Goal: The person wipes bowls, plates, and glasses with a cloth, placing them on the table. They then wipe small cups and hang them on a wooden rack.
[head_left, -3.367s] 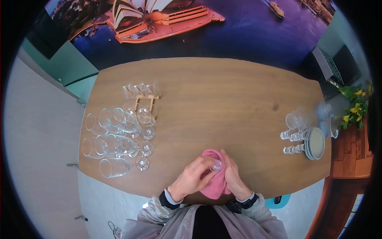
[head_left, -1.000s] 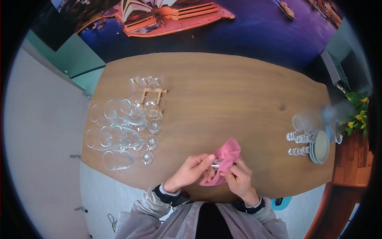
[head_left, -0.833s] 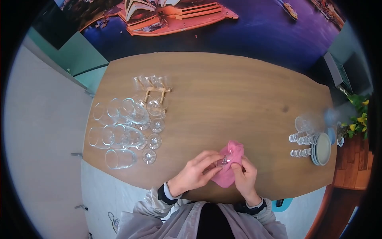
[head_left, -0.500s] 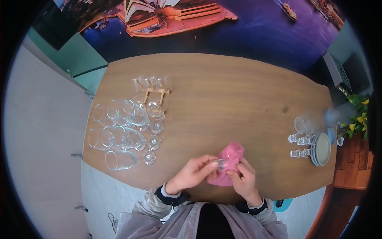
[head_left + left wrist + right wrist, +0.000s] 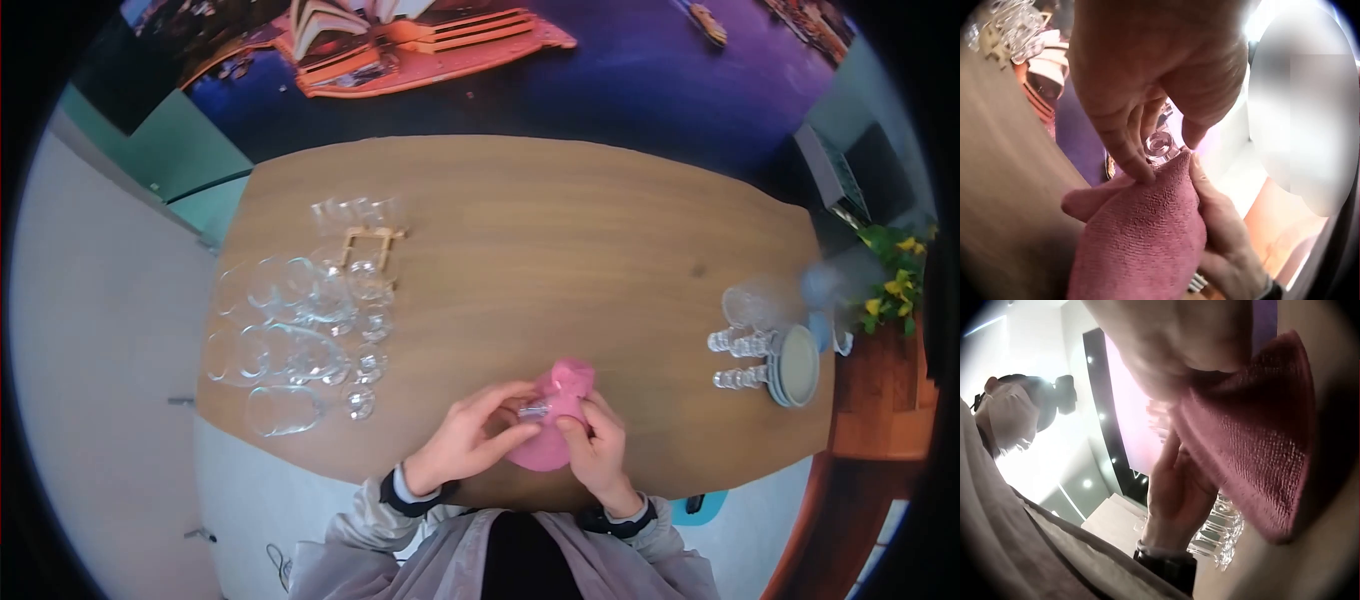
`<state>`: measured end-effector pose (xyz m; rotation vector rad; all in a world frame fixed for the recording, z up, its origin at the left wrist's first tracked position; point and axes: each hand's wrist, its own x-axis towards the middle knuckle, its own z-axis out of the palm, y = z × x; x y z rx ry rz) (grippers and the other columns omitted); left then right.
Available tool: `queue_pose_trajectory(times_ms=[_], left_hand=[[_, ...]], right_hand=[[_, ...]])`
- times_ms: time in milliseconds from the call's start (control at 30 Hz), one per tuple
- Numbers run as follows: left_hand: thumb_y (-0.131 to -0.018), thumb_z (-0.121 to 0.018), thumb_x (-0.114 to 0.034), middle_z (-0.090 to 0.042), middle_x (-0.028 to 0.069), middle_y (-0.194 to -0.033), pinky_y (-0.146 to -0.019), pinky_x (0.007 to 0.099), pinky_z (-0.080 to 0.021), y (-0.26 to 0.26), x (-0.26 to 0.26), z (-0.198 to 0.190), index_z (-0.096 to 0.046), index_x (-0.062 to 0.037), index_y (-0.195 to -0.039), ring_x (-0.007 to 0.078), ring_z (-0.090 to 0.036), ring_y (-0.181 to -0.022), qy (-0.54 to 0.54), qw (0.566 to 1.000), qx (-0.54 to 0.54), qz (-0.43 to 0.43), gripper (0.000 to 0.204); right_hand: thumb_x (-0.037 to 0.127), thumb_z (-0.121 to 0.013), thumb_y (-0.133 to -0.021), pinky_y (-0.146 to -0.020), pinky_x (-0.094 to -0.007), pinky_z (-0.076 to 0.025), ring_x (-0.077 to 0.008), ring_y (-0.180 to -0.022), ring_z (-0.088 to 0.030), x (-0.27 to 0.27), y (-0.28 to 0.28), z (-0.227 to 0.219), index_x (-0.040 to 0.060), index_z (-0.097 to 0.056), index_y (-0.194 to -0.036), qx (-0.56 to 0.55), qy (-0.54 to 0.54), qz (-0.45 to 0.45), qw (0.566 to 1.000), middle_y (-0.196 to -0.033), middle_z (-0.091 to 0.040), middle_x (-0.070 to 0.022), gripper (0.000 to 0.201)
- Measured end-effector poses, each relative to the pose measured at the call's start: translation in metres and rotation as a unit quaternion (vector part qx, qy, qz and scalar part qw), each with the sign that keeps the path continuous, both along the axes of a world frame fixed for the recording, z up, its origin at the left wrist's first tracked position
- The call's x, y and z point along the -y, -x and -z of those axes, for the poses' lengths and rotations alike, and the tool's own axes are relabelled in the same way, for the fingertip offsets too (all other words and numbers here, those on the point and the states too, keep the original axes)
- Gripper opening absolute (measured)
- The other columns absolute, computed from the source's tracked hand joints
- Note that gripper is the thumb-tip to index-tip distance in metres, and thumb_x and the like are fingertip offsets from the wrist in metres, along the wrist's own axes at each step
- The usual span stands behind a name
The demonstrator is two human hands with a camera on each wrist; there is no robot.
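Near the table's front edge, a small clear glass [image 5: 533,410] lies sideways against a pink cloth [image 5: 545,449]. The left hand [image 5: 470,437] has its fingers and thumb round the glass. From the other side the right hand [image 5: 597,446] pinches the cloth, which wraps the glass's right end. In the left wrist view the round end of the glass [image 5: 1160,145] shows between the left fingers, above the cloth [image 5: 1141,237]. The right wrist view has the cloth [image 5: 1254,437] hanging from the right hand [image 5: 1179,344], with the glass mostly hidden.
Several large clear glasses [image 5: 285,411] and stemmed glasses lie at the table's left, beside a small wooden rack [image 5: 370,232] with more glasses behind it. At the right are stacked plates [image 5: 798,365], small ridged glasses [image 5: 740,378] and a plant [image 5: 893,280].
The hands have moved slightly left in the head view, along with the whole scene. The glass, upright-facing earlier, now points sideways, and the cloth is bunched round its right end.
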<state>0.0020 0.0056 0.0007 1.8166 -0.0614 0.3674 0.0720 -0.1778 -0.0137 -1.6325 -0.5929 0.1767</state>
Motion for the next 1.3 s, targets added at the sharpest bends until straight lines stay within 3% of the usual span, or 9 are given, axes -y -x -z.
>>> queue_pose_trajectory(times_ms=[167,300,500,600,767,900,1000,1100,1300], left_hand=[[-0.105,-0.056,-0.012,-0.068,0.0097,-0.082,-0.055,0.0244,-0.051,0.015,-0.005,-0.001,-0.061,0.0016,-0.120,0.0141,-0.064,-0.062,0.130,0.985,-0.106,0.046,0.021],[-0.105,-0.056,-0.011,-0.068,0.0092,-0.083,-0.055,0.0241,-0.051,0.015,-0.029,0.020,-0.060,0.0025,-0.122,0.0135,-0.064,-0.064,0.537,0.767,-0.251,0.244,0.022],[-0.095,-0.068,0.002,-0.069,0.0108,-0.091,-0.063,0.0239,-0.054,0.009,-0.001,0.005,-0.061,0.0030,-0.123,0.0141,-0.068,-0.078,0.154,0.984,-0.081,0.027,0.029],[-0.103,-0.061,-0.011,-0.068,0.0153,-0.098,-0.056,0.0266,-0.050,0.016,-0.016,0.000,-0.058,0.0043,-0.127,0.0147,-0.063,-0.066,0.189,0.957,-0.192,0.103,0.028],[-0.111,-0.044,-0.030,-0.067,0.0116,-0.094,-0.051,0.0238,-0.040,0.017,-0.031,0.007,-0.061,0.0058,-0.120,0.0133,-0.055,-0.062,0.561,0.698,-0.369,0.250,0.041],[-0.108,-0.053,-0.021,-0.068,0.0135,-0.098,-0.058,0.0253,-0.048,0.015,-0.017,0.002,-0.061,0.0059,-0.122,0.0156,-0.062,-0.070,0.549,0.746,-0.332,0.179,0.031],[-0.087,-0.076,0.003,-0.069,0.0116,-0.101,-0.079,0.0332,-0.057,0.013,-0.003,-0.002,-0.066,0.0047,-0.119,0.0234,-0.069,-0.087,0.191,0.968,-0.158,0.042,0.034],[-0.078,-0.082,0.002,-0.069,0.0133,-0.103,-0.079,0.0346,-0.058,0.005,-0.006,-0.023,-0.071,0.0014,-0.111,0.0277,-0.070,-0.088,-0.211,0.977,0.013,0.023,0.035],[-0.075,-0.083,0.002,-0.069,0.0137,-0.110,-0.079,0.0360,-0.058,0.004,-0.014,-0.022,-0.073,-0.0002,-0.109,0.0303,-0.070,-0.096,-0.253,0.965,0.058,0.031,0.036]], right_hand=[[0.010,-0.075,-0.090,-0.073,-0.0330,-0.052,-0.0274,-0.086,-0.065,0.005,0.002,-0.003,-0.0037,-0.067,-0.103,0.036,0.022,-0.027,0.999,-0.105,-0.065,-0.0154,0.020],[0.011,-0.075,-0.091,-0.071,-0.0341,-0.052,-0.0276,-0.083,-0.064,0.007,-0.003,-0.002,-0.0022,-0.067,-0.104,0.099,0.022,-0.078,0.992,-0.104,-0.064,-0.0140,0.021],[0.019,-0.078,-0.089,-0.074,-0.0385,-0.051,-0.0287,-0.085,-0.062,0.009,-0.001,0.001,-0.0017,-0.067,-0.103,0.020,0.011,-0.054,0.998,-0.103,-0.063,-0.0133,0.027],[0.020,-0.078,-0.088,-0.076,-0.0397,-0.051,-0.0297,-0.086,-0.062,0.010,-0.002,0.001,-0.0015,-0.068,-0.104,0.074,0.002,-0.066,0.995,-0.105,-0.063,-0.0136,0.029],[0.019,-0.077,-0.089,-0.079,-0.0396,-0.052,-0.0308,-0.092,-0.063,0.012,-0.011,-0.011,-0.0015,-0.068,-0.107,0.194,-0.001,-0.118,0.974,-0.108,-0.062,-0.0139,0.029],[0.020,-0.076,-0.090,-0.081,-0.0390,-0.052,-0.0307,-0.093,-0.064,0.013,-0.012,-0.002,-0.0025,-0.067,-0.108,0.172,0.002,-0.134,0.976,-0.109,-0.063,-0.0147,0.030],[0.019,-0.075,-0.092,-0.078,-0.0358,-0.052,-0.0263,-0.088,-0.065,0.012,-0.008,-0.004,-0.0034,-0.067,-0.108,0.073,0.005,-0.105,0.992,-0.103,-0.064,-0.0143,0.028],[0.021,-0.068,-0.098,-0.074,-0.0305,-0.051,-0.0189,-0.082,-0.063,0.014,-0.008,-0.005,-0.0026,-0.066,-0.110,-0.057,0.032,-0.118,0.991,-0.092,-0.064,-0.0111,0.026],[0.026,-0.062,-0.103,-0.072,-0.0272,-0.049,-0.0144,-0.078,-0.060,0.016,-0.011,-0.002,-0.0005,-0.067,-0.110,-0.331,-0.042,-0.130,0.934,-0.082,-0.062,-0.0083,0.028]])
